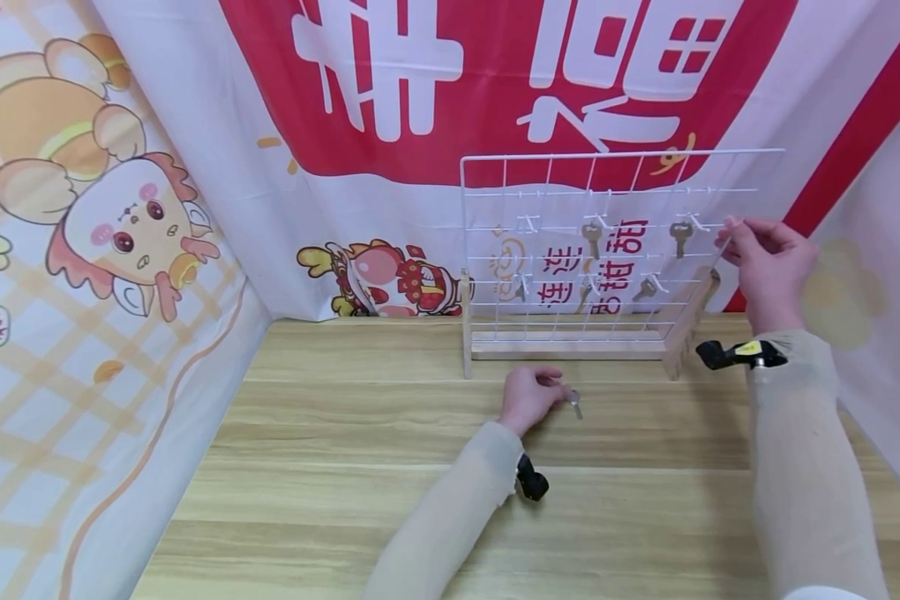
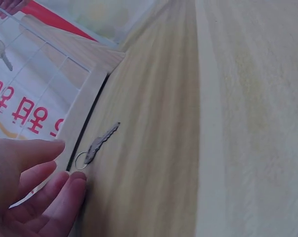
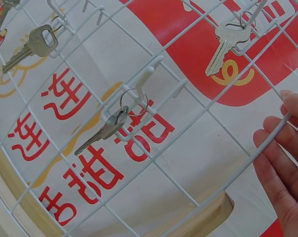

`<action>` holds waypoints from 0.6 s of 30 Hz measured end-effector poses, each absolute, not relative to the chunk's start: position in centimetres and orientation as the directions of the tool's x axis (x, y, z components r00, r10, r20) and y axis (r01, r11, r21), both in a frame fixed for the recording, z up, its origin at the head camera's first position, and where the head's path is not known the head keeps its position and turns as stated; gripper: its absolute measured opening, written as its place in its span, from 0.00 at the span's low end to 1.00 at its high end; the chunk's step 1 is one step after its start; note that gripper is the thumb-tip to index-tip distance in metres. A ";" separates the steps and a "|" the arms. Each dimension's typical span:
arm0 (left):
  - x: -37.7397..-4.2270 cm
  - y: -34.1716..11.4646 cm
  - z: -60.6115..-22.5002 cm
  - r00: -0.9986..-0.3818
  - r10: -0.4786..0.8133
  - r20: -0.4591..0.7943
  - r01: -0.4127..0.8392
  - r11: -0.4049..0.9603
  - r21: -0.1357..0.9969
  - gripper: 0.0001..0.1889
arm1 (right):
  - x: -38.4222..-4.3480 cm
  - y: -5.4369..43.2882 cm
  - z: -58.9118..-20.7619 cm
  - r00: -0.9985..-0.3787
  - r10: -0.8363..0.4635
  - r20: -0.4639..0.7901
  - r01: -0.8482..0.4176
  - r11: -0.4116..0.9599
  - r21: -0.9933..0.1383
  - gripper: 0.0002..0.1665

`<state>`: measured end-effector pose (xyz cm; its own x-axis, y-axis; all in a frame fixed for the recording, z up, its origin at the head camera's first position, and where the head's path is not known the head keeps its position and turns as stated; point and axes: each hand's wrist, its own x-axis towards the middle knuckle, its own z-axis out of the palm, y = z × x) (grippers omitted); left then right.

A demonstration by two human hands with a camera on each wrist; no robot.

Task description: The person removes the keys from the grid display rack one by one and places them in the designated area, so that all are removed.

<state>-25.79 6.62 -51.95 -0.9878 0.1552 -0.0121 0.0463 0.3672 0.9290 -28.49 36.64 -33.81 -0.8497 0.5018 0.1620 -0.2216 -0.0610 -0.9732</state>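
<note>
A small metal key [image 1: 576, 407] with a split ring lies on the wooden table in front of the white wire grid rack [image 1: 570, 340]. My left hand [image 1: 532, 396] is beside it, low over the table. In the left wrist view the thumb and fingers are apart, and a fingertip is close to the key's ring [image 2: 80, 161]; whether they touch I cannot tell. My right hand [image 1: 774, 267] grips the rack's right edge wire between thumb and fingers. Several keys hang by rings from hooks on the grid, among them one key [image 3: 105, 129] near the right hand.
Wooden side supports [image 1: 692, 321] and a bottom bar hold the grid upright at the back of the wooden table [image 1: 330, 467]. Behind it hangs a red and white printed cloth [image 1: 390, 192]. Another patterned cloth [image 1: 157, 350] covers the left side.
</note>
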 end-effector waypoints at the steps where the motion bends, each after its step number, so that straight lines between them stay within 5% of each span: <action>1: -25.8 6.4 -51.8 -0.988 0.153 0.000 0.056 0.367 0.928 0.13 | -28.5 36.7 -33.8 -0.850 0.501 0.163 -0.222 -0.060 -0.973 0.37; 18: -25.3 4.9 -40.0 -0.917 0.226 0.328 0.369 0.177 0.912 0.16 | -28.5 36.7 -33.7 -0.849 0.507 0.147 -0.206 -0.062 -0.977 0.35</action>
<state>-25.31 4.89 -40.05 -0.9173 0.2263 0.3277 0.3695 0.1768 0.9123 -28.49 36.66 -33.74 -0.8494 0.5070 0.1468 -0.2059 -0.0622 -0.9766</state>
